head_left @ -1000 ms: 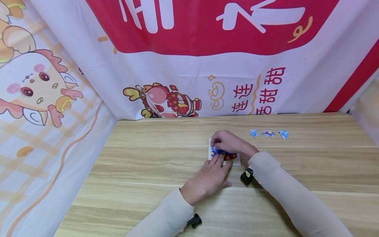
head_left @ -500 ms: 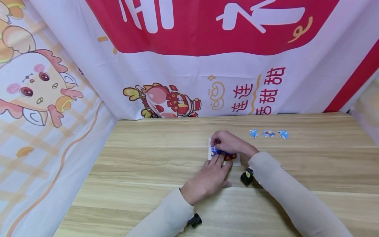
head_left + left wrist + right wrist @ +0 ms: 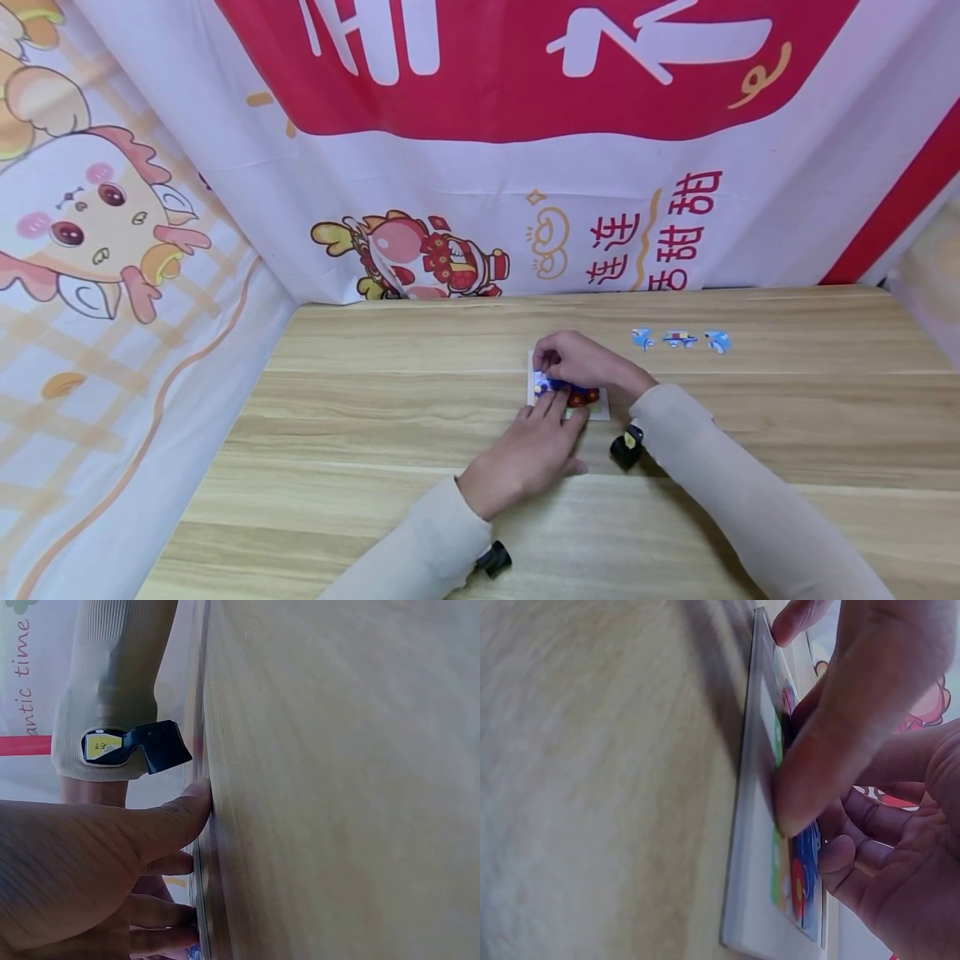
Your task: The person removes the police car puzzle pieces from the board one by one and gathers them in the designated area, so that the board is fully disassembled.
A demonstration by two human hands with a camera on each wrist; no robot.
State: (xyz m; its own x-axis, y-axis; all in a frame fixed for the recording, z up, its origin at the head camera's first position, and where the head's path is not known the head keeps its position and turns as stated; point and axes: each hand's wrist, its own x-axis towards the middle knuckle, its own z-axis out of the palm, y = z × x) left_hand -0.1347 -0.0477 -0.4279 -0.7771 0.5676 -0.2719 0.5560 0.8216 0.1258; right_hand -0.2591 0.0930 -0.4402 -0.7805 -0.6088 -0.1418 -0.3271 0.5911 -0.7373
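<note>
A small jigsaw board (image 3: 604,412) with a white frame and a colourful picture lies mid-table. My left hand (image 3: 525,454) rests on it from the near side, its fingers stretched over the red and blue picture and its thumb off the frame. At the far left part of the board, the curled fingers of my right hand (image 3: 583,364) pinch a blue puzzle piece (image 3: 805,851); the right wrist view has the thumb against it. How much of the piece sits in the picture is hidden by the fingers. The left wrist view catches the left hand (image 3: 90,877) mostly from the side.
Beyond the right hand, three loose puzzle pieces lie in a row: a light blue one (image 3: 642,337), one with a red and yellow patch (image 3: 679,337) and another light blue one (image 3: 717,341). A printed cloth (image 3: 465,183) hangs along the table's (image 3: 360,433) back edge.
Both hands stay almost still on the board. Beside the right fingertips, the blue part of the picture shows a slightly brighter glint.
</note>
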